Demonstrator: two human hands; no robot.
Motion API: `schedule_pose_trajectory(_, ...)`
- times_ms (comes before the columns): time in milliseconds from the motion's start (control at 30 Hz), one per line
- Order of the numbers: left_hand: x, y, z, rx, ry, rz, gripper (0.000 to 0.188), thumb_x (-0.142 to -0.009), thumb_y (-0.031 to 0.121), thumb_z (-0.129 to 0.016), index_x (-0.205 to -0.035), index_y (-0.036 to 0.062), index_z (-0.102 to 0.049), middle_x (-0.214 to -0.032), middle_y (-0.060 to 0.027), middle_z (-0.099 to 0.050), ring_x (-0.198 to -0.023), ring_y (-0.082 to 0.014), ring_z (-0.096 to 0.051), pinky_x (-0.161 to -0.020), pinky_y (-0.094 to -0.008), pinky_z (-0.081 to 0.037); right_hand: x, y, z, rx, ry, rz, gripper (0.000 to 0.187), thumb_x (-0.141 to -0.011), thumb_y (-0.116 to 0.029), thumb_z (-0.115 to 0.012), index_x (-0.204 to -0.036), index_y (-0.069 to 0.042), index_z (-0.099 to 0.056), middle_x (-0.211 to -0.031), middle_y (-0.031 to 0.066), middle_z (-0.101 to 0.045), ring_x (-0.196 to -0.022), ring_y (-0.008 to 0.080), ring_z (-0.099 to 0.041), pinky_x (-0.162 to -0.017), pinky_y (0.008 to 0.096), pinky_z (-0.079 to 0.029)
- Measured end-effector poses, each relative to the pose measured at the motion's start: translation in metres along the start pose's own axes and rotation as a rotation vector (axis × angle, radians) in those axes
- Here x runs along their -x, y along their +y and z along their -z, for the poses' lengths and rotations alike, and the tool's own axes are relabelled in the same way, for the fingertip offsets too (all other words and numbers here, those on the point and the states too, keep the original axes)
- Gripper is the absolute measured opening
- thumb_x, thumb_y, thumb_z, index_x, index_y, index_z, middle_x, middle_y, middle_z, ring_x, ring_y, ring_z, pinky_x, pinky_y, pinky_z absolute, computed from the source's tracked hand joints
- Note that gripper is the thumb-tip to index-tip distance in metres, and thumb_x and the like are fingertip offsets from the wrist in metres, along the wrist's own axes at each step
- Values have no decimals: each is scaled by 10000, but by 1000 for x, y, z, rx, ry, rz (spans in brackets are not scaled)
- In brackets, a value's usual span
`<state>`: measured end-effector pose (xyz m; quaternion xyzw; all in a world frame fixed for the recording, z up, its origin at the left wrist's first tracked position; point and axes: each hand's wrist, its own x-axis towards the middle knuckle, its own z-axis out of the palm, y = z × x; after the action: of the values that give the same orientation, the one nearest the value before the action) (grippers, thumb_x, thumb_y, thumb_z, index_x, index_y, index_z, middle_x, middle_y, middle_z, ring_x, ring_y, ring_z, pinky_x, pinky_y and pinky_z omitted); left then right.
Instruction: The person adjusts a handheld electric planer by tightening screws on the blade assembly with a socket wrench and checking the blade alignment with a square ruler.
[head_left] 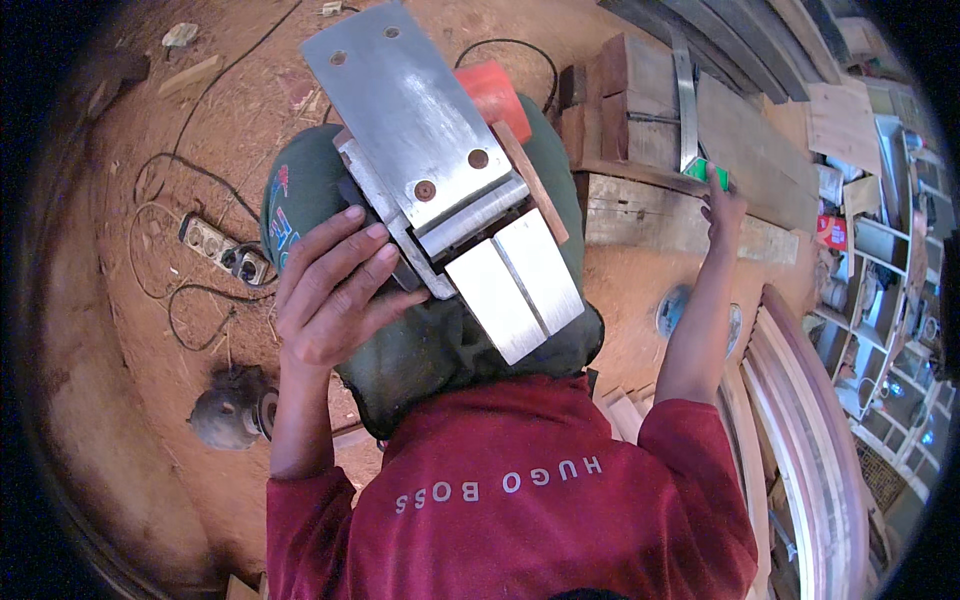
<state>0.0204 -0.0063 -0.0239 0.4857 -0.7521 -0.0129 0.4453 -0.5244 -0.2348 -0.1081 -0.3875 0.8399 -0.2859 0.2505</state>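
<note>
An electric planer [420, 110] lies sole up across my lap, with its metal plates, cutter gap and grooved front plate [520, 285] showing. My left hand [338, 285] is closed on the planer's near left side, fingers along its edge and thumb by the lower corner. Out to the right, my right hand [724, 205] reaches over the timber. Its fingers are closed at a green-ended metal strip [687, 105], which looks like a try square. Part of that grip is hidden by the fingers.
A power strip [222, 248] with a plug and loose cables lies on the dirt floor at left. Below it sits a dark round power tool [232, 412]. Thick timber blocks [650, 100] stand at right; curved wooden pieces [810, 440] and cluttered shelves [880, 260] lie beyond.
</note>
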Motion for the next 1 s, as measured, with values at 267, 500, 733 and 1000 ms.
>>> schedule_pose_trajectory(267,0,4,1,-25,11,-13,429,-615,144,-919,-1002,26,-778,-1076,-114,-749,-1086,-342,-702,-894,-389,-616,122,-101,-16,-71,0,821,324,-916,-168,-776,-1194,-14,-712,-1020,126,-723,-896,164,-672,-794,309,-539)
schedule_pose_trajectory(500,3,5,2,-59,24,-53,344,-662,64,-852,-1001,59,-795,-1087,-65,-754,-1073,-311,-706,-872,-358,-619,257,-202,-38,56,-614,1540,207,-806,-123,-780,-1006,-77,-753,-972,58,-701,-938,244,-669,-798,357,-535)
schedule_pose_trajectory(733,-3,10,6,-77,-15,-83,298,-697,34,-815,-989,90,-810,-1126,-43,-744,-1078,-292,-705,-857,-347,-621,268,-226,-36,368,-604,1772,204,-760,-127,-714,-962,-96,-706,-941,21,-630,-925,221,-636,-770,363,-512)
schedule_pose_trajectory(1000,-2,5,6,-60,1,-105,295,-713,45,-827,-1004,89,-811,-1131,-40,-743,-1074,-288,-708,-853,-352,-622,272,-229,-37,425,-601,1868,219,-747,-82,-713,-960,-47,-681,-955,62,-637,-867,243,-626,-721,370,-479)
